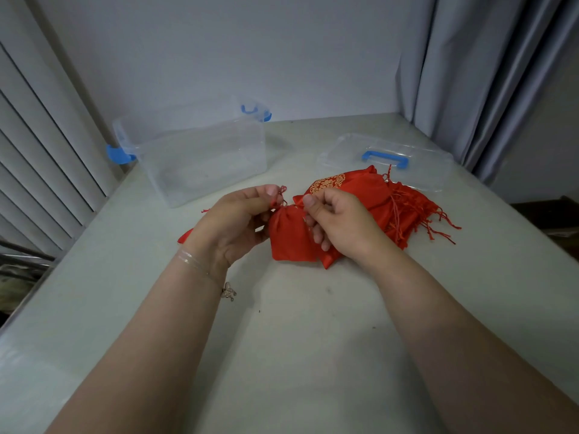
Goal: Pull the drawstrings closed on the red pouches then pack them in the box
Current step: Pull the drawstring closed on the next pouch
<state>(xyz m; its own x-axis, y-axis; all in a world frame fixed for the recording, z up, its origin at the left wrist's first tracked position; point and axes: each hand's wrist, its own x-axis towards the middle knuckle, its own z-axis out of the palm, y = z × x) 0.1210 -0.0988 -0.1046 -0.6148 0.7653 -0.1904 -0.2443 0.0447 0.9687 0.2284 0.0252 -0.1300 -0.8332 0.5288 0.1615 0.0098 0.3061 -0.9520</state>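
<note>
A small red pouch (289, 236) hangs between my two hands above the table, its neck gathered at the top. My left hand (233, 222) pinches the pouch's red drawstring (279, 195) between thumb and fingers. My right hand (340, 223) pinches the other side of the pouch's neck. Behind my right hand lies a pile of red pouches (385, 202) with gold print and loose tasselled strings. A clear plastic box (200, 155) with blue clips stands open at the back left, with nothing inside it.
The box's clear lid (416, 170) with a blue handle lies flat at the back right, partly under the pile. Grey curtains hang at the right, slatted panels at the left. The table (297, 324) edge runs diagonally along the left.
</note>
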